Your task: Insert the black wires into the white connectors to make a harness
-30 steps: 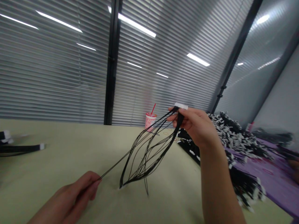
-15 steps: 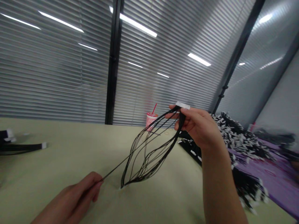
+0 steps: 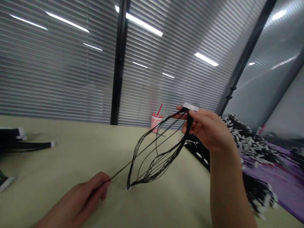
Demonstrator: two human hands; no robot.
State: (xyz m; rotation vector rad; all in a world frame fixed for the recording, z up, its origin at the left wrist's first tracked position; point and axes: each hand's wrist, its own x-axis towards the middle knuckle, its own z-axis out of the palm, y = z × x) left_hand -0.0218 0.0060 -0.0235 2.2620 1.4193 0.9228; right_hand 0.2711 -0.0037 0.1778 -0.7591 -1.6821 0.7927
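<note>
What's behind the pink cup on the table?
Closed grey window blinds stand behind the pink cup; the cup itself hides the strip of blinds directly behind it.

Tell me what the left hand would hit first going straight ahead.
Probably the black wires just ahead, which the left hand already pinches; depth is hard to judge here.

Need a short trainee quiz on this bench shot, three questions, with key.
1. Which hand holds the white connector on the black wires?
2. True or false: the pink cup with the red straw stands on the purple mat.
3. The heap on the mat is: A) rubber bands, B) black wires with white ends, C) paper strips.

Key: 1. right hand; 2. false, it stands on the table; 3. B.
</note>
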